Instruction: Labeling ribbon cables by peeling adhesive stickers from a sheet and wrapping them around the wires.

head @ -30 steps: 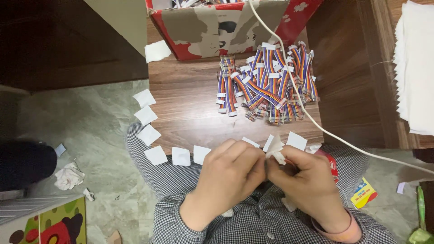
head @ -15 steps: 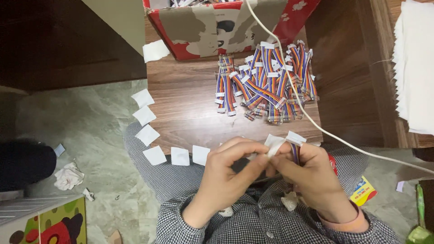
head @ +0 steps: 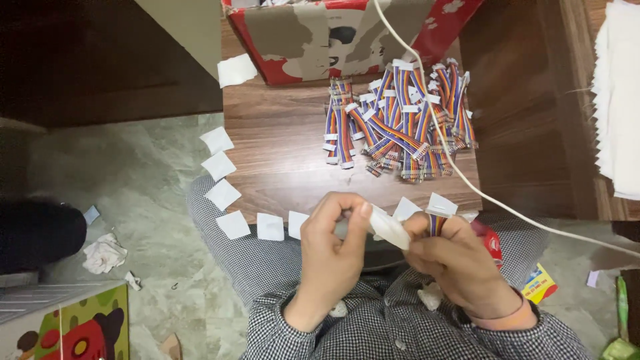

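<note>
The right hand [head: 460, 260] hides most of the rainbow ribbon cable [head: 437, 223] — only a short striped stretch shows above the fingers. The white label [head: 389, 229] is partly covered by the left hand [head: 331, 250]. The red-and-brown box [head: 347, 33] and the white cord [head: 467, 180] are cut off by the top edge — the cloth stack [head: 617, 100] by the right.
</note>
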